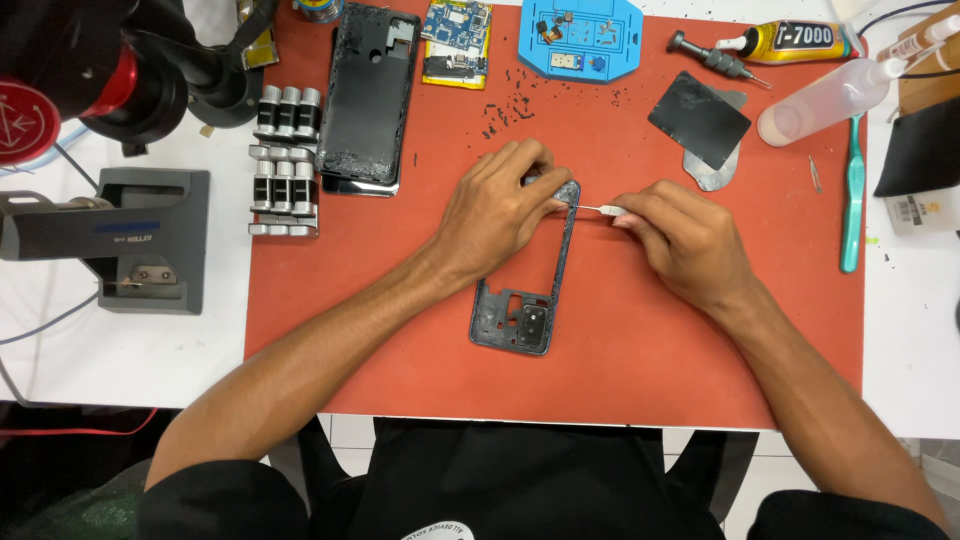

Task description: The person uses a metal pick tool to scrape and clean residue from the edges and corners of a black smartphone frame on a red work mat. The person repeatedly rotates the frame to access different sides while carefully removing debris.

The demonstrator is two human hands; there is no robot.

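A dark phone frame (520,315) lies on the red work mat (620,350), its camera end toward me. My left hand (497,210) presses down on the frame's far end, fingers curled over its top edge. My right hand (685,240) pinches a thin metal tool (598,209) whose tip touches the frame's right edge near the top. Small black scraps are scattered on the mat beyond the hands.
A phone back panel (368,95), a circuit board (456,40), a blue parts holder (580,38), a glue tube (800,40), a clear squeeze bottle (820,100), a black sheet (698,118), a teal toothbrush (852,200), metal clamps (285,160) and a grey machine (140,240) surround the mat.
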